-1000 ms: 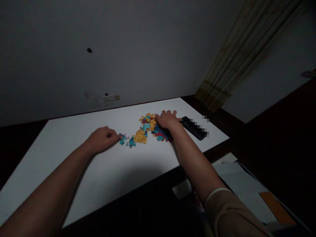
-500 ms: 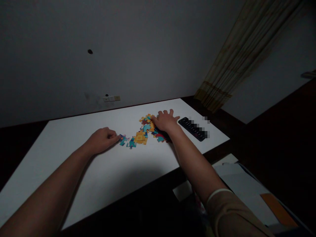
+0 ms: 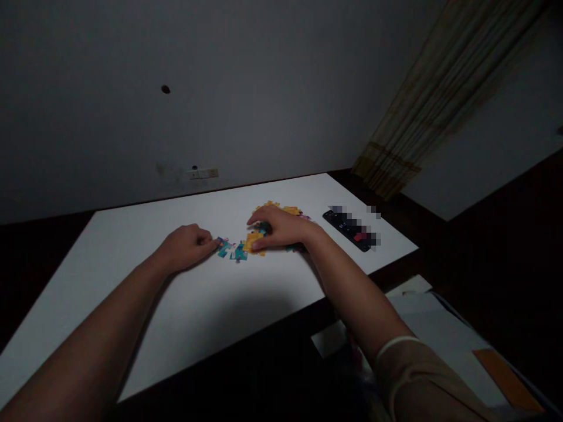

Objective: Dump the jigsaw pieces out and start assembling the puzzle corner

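Colourful jigsaw pieces (image 3: 253,241), yellow, teal and red, lie in a loose cluster on a white table (image 3: 132,258). My left hand (image 3: 187,246) rests on the table left of the cluster, its fingers curled and the fingertips touching a small teal and purple piece (image 3: 223,244). My right hand (image 3: 281,228) lies palm down over the middle of the cluster, covering most of the pieces, fingers pointing left. A few yellow pieces (image 3: 281,208) show beyond it.
A black phone-like device (image 3: 347,225) lies on the table to the right of my right hand. Beyond the table's far edge a grey wall carries a socket plate (image 3: 202,173). A curtain (image 3: 440,99) hangs at the right. Papers (image 3: 440,334) lie below the table's near right corner.
My right hand has slid left across the puzzle pile, from its right side to its middle, turning its fingers leftward. My left hand has stayed at the small piece.
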A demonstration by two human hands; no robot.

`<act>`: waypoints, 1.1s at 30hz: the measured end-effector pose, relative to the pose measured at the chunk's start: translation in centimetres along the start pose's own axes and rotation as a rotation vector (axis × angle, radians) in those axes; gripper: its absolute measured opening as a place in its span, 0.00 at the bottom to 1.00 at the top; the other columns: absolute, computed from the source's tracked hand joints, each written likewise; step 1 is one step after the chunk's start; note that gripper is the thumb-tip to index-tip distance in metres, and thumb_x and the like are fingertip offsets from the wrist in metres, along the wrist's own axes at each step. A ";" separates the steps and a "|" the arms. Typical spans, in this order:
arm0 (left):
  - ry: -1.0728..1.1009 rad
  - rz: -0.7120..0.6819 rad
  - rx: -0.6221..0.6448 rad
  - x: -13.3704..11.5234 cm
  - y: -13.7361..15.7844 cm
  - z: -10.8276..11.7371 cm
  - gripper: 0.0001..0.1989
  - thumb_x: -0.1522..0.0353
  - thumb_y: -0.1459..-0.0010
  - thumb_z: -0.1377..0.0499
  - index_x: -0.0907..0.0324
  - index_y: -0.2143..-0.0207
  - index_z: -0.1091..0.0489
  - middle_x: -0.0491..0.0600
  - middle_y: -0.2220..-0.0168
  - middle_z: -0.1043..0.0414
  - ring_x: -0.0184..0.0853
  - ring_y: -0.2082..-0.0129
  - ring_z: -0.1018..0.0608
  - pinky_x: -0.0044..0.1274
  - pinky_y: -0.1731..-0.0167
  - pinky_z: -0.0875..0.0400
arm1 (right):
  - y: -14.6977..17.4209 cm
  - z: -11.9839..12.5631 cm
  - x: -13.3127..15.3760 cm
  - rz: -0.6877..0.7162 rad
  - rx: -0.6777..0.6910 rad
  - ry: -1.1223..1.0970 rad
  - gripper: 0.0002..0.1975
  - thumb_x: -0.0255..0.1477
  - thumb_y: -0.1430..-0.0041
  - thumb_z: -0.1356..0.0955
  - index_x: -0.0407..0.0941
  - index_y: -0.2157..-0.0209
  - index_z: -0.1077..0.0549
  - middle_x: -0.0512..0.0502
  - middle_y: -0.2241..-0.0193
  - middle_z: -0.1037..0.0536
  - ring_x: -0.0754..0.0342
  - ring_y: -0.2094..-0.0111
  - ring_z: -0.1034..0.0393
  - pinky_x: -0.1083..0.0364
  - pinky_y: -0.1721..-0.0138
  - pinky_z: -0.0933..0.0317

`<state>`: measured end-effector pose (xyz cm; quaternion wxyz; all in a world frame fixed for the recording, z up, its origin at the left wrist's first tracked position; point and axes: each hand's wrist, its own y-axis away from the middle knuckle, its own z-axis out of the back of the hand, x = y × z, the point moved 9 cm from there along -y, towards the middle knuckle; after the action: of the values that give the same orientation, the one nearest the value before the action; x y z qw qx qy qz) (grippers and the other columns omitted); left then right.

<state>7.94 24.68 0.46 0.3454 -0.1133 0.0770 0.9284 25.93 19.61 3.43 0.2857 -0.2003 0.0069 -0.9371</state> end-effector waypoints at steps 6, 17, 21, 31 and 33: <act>-0.057 -0.027 -0.049 -1.2 0.4 0.5 0.24 0.51 0.42 0.51 0.58 0.79 0.29 0.49 0.81 0.34 0.32 0.80 0.38 0.27 0.74 0.51 | -0.4 -2.0 0.6 0.101 0.057 0.040 0.25 0.44 0.54 0.25 0.54 0.52 0.25 0.45 0.49 0.29 0.42 0.47 0.38 0.43 0.42 0.49; -0.090 -0.133 -0.173 -3.3 0.6 1.0 0.20 0.54 0.42 0.48 0.57 0.78 0.28 0.49 0.79 0.32 0.35 0.77 0.34 0.29 0.71 0.46 | -0.5 -0.8 1.6 0.106 0.094 -0.129 0.12 0.34 0.47 0.27 0.54 0.59 0.22 0.52 0.63 0.20 0.49 0.57 0.29 0.47 0.43 0.48; 0.132 -0.199 -0.251 -4.6 0.9 1.6 0.13 0.58 0.45 0.43 0.56 0.64 0.27 0.49 0.69 0.26 0.37 0.68 0.29 0.29 0.65 0.39 | -0.5 0.0 1.5 0.033 -0.001 -0.174 0.07 0.34 0.42 0.31 0.51 0.61 0.22 0.49 0.66 0.21 0.51 0.63 0.29 0.51 0.56 0.39; 0.699 -0.207 -0.232 -4.8 0.1 -0.2 0.11 0.65 0.42 0.44 0.56 0.57 0.28 0.48 0.64 0.26 0.33 0.66 0.27 0.26 0.65 0.33 | -1.1 -1.8 -0.4 -0.152 -0.060 -0.550 0.10 0.36 0.46 0.29 0.46 0.63 0.25 0.48 0.67 0.23 0.53 0.68 0.30 0.55 0.69 0.38; 0.716 -0.183 -0.243 -4.2 -0.1 -0.3 0.11 0.65 0.43 0.43 0.56 0.57 0.28 0.48 0.65 0.26 0.33 0.67 0.27 0.25 0.67 0.33 | -1.0 -1.9 -0.8 -0.171 -0.062 -0.567 0.10 0.35 0.46 0.29 0.46 0.63 0.26 0.47 0.67 0.23 0.53 0.68 0.30 0.55 0.69 0.37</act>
<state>11.10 22.08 1.29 0.3621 -0.4766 0.0717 0.7979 25.25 20.69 1.48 0.1902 -0.4624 -0.0614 -0.8638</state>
